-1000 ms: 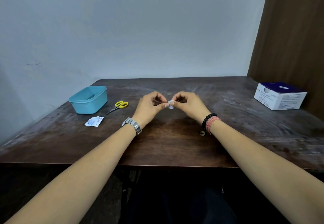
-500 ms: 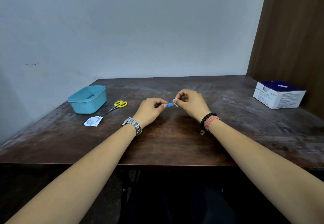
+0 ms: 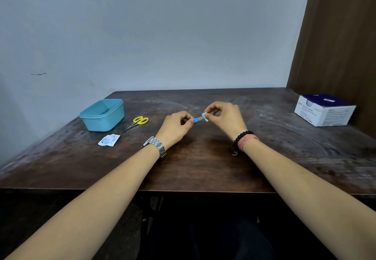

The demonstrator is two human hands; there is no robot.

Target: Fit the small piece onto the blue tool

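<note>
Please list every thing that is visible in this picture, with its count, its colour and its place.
Small blue-tipped item with a clear part: one, blue and clear, pinched between both hands.
White wrapper piece: one, white, at the right fingertips.
Teal plastic tub: one, teal, table's left.
Yellow-handled scissors: one pair, right of the tub.
Torn white sachet: one, white-blue, near side of the tub.
White and navy cardboard box: one, far right.
Dark wooden table: one, brown.
Left hand: metal watch on wrist.
Right hand: bead bracelets on wrist.
</note>
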